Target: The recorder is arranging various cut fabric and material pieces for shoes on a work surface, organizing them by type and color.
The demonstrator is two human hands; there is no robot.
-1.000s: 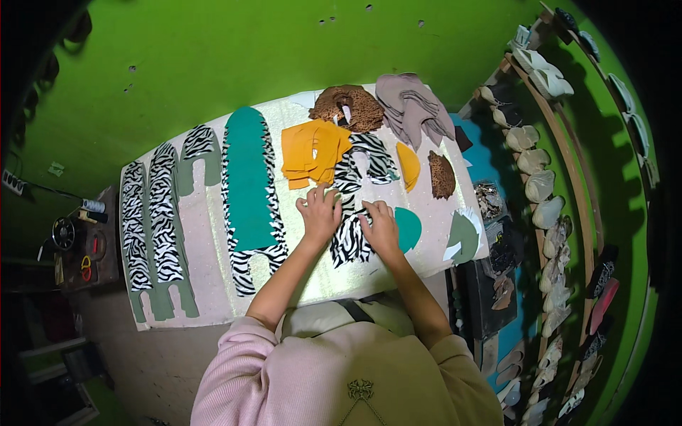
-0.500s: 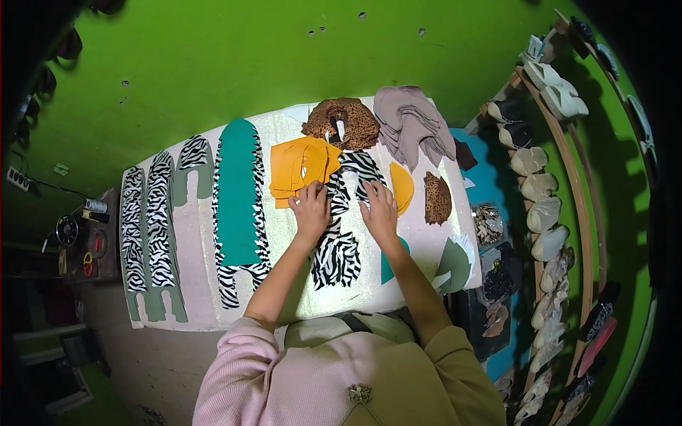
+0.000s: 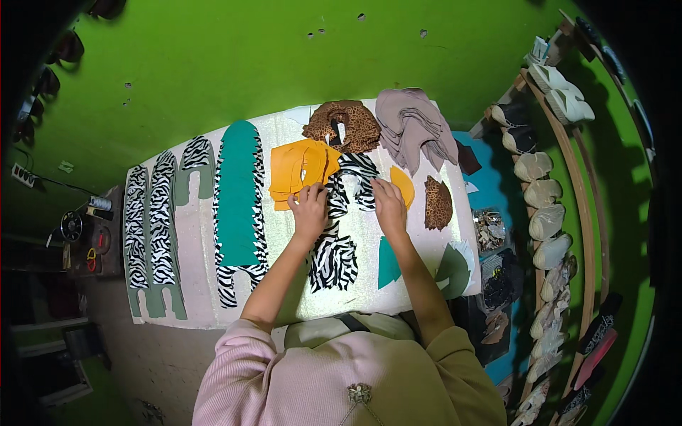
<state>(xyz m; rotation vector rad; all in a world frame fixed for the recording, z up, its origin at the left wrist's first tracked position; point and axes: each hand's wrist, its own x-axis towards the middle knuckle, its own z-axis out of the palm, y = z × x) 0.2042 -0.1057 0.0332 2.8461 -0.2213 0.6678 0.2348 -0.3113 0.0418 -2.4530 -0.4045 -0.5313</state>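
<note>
My left hand [image 3: 310, 213] lies at the lower right corner of a stack of yellow cut pieces [image 3: 293, 167], next to zebra-print pieces. Its fingers are spread, with the tips bent down; I see nothing gripped. My right hand [image 3: 390, 207] rests between an arch-shaped zebra-print piece [image 3: 359, 167] and a yellow half-oval piece [image 3: 403, 186]. Its fingers reach forward, flat and near each other, over the edge of the zebra arch. Another zebra-print stack [image 3: 332, 264] lies nearer to me, between my forearms.
Leopard-print pieces [image 3: 359, 117] and a mauve stack [image 3: 408, 121] lie at the far side of the table. Left of my hands are a long green piece [image 3: 238, 192] on zebra print and narrower zebra strips [image 3: 163, 227]. A shoe rack [image 3: 543, 188] stands at the right.
My right hand has shifted a little to the right, toward the yellow half-oval, and its fingers are closer together. My left hand has hardly moved.
</note>
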